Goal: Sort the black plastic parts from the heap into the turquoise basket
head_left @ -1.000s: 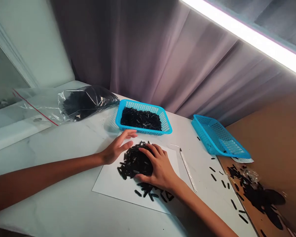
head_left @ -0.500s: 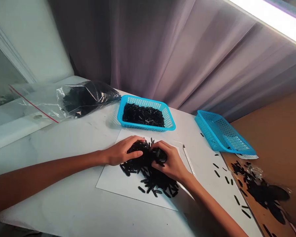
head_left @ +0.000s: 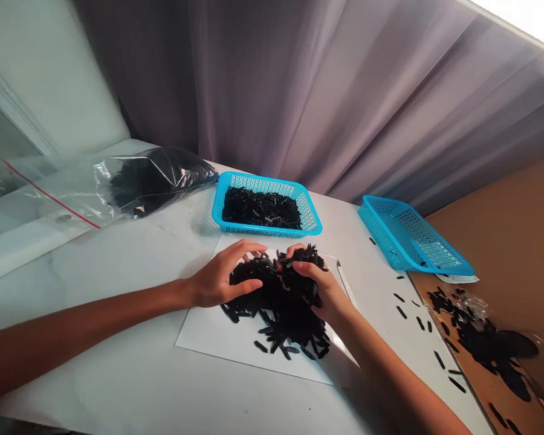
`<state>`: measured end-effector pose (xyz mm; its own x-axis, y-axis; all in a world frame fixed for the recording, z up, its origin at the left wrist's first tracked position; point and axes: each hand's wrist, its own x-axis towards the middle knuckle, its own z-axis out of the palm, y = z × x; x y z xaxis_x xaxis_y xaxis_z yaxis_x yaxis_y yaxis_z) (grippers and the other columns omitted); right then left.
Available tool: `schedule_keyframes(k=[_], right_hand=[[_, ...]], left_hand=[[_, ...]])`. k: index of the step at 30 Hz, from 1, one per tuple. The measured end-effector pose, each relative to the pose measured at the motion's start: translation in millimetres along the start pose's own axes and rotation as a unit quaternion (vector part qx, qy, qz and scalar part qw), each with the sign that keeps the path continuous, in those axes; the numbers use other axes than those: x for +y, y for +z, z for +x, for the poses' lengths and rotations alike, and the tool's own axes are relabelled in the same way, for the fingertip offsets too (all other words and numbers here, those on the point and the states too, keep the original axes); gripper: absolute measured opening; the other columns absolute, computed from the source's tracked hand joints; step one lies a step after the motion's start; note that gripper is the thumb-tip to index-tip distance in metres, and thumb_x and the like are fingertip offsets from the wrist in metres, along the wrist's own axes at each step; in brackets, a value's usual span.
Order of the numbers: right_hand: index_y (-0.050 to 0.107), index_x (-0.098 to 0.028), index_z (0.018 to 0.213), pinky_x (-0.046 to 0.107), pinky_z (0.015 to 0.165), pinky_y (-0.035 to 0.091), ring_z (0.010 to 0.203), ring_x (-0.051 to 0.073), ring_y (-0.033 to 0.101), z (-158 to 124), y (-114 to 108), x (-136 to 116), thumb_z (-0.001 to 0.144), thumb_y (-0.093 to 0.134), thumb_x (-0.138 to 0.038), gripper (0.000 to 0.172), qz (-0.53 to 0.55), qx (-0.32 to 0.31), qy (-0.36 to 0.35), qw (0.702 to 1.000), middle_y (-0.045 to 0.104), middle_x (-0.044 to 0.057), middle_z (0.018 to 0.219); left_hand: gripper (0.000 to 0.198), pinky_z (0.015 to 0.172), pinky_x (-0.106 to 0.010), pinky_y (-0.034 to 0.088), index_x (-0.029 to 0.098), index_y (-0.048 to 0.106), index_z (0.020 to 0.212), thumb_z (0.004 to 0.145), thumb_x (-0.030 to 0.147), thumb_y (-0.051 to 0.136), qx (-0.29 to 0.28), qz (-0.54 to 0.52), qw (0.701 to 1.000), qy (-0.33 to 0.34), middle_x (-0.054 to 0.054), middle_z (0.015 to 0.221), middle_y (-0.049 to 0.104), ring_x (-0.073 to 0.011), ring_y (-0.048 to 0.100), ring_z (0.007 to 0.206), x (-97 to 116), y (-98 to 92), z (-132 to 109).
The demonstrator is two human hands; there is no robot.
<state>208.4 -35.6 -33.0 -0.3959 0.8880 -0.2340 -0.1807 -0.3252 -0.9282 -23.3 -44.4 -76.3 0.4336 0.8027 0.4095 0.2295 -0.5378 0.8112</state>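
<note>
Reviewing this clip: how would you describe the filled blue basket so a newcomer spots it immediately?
On the white table, find the white sheet with the heap of black pieces on it. Just behind that sheet sits a bright blue plastic basket, flat and full of black pieces; the other blue basket, to the right, tilts at the table's edge with no heap inside.

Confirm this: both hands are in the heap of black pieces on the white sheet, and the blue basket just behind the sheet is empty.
Wrong on the basket. The head view shows the blue basket just behind the white sheet holding black pieces, so it is not empty. The left hand and right hand in the heap stand as you said.
</note>
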Motion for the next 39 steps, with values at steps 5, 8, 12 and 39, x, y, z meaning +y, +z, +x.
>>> schedule_keyframes(k=[5, 8, 12, 39], right_hand=[[0.061, -0.022, 0.089, 0.025, 0.059, 0.043, 0.067, 0.016, 0.057, 9.7, 12.4, 12.5, 0.076, 0.07, -0.03, 0.017, 0.107, 0.018, 0.06, 0.992, 0.063, -0.001, 0.078], [0.062, -0.022, 0.087, 0.024, 0.058, 0.041, 0.063, 0.014, 0.053, 14.6, 15.0, 16.6, 0.074, 0.073, -0.028, 0.018, 0.135, 0.009, 0.051, 0.99, 0.058, -0.003, 0.071], [0.062, -0.022, 0.086, 0.024, 0.061, 0.041, 0.064, 0.013, 0.054, 14.7, 9.9, 19.7, 0.075, 0.074, -0.029, 0.018, 0.165, 0.003, 0.038, 0.985, 0.06, -0.002, 0.073], [0.068, -0.021, 0.086, 0.029, 0.068, 0.041, 0.075, 0.018, 0.056, 11.2, 1.9, 21.9, 0.073, 0.074, -0.031, 0.018, 0.163, 0.0, 0.045, 0.986, 0.068, 0.003, 0.081]], left_hand=[[0.037, 0.075, -0.024, 0.057, 0.018, 0.063, 0.122, 0.087, 0.023, 0.075, 0.092, 0.007, 0.992, 0.088, -0.006, 0.106, 0.069, -0.0135, 0.065, 0.087, 11.4, 5.9, 15.8], [0.014, 0.075, -0.023, 0.057, 0.016, 0.072, 0.102, 0.088, 0.016, 0.073, 0.105, 0.025, 0.99, 0.093, -0.005, 0.092, 0.074, -0.0126, 0.068, 0.083, 18.2, 6.3, 28.7], [0.004, 0.074, -0.022, 0.058, 0.016, 0.076, 0.087, 0.086, 0.013, 0.074, 0.095, -0.005, 0.995, 0.042, -0.003, 0.084, 0.077, -0.0122, 0.072, 0.078, 21.9, 2.3, 41.1], [0.02, 0.065, -0.024, 0.061, 0.018, 0.077, 0.09, 0.075, 0.007, 0.084, 0.118, -0.007, 0.985, 0.123, -0.002, 0.079, 0.078, -0.0133, 0.073, 0.069, 23.6, -10.4, 87.5]])
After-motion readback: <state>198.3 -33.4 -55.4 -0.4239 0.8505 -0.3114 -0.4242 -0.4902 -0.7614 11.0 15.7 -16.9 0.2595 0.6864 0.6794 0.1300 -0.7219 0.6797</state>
